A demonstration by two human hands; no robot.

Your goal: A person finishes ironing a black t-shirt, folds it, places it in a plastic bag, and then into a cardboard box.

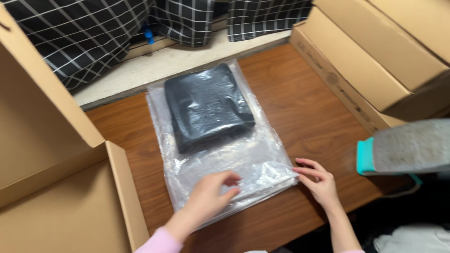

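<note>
A clear plastic bag (243,159) lies flat on the brown wooden table (300,107). Inside its far half sits a folded black garment (206,105). My left hand (211,194) rests on the bag's near, empty end, fingers curled and pressing the plastic down. My right hand (318,180) is at the bag's near right corner, fingertips touching the edge of the plastic.
An open cardboard box (61,187) stands at the left with its flap raised. Another cardboard box (375,61) fills the right back. A grey pad with a teal edge (403,147) juts in from the right. Black checked fabric (84,33) hangs behind the table.
</note>
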